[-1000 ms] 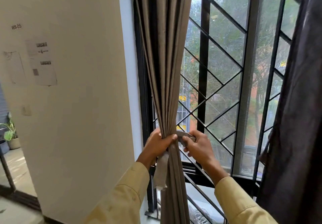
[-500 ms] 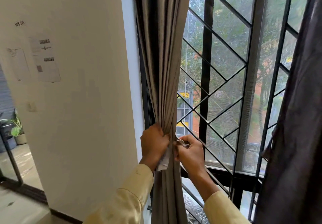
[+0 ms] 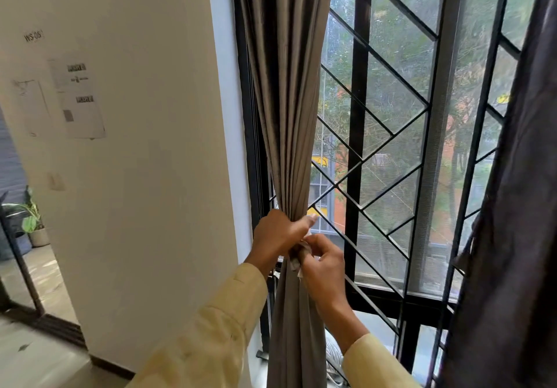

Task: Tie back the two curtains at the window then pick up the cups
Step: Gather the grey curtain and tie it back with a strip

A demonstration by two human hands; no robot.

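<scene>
The left curtain [image 3: 286, 101], grey-brown and pleated, hangs gathered into a narrow bunch against the left side of the window. My left hand [image 3: 278, 235] grips the bunch from the left at waist height. My right hand [image 3: 324, 259] pinches a pale tie-back strip [image 3: 297, 262] just below it; most of the strip is hidden between my fingers. The right curtain [image 3: 512, 221], dark grey, hangs loose at the right edge. No cups are in view.
A black diamond-pattern grille [image 3: 376, 146] covers the window behind the curtains. A cream wall [image 3: 144, 176] with taped papers [image 3: 78, 98] stands to the left. A potted plant [image 3: 34, 224] sits on the floor beyond a doorway at far left.
My right hand has moved left from beside the bunch to just under my left hand, drawing the tie-back in tight. The long hanging end of the strip is no longer visible.
</scene>
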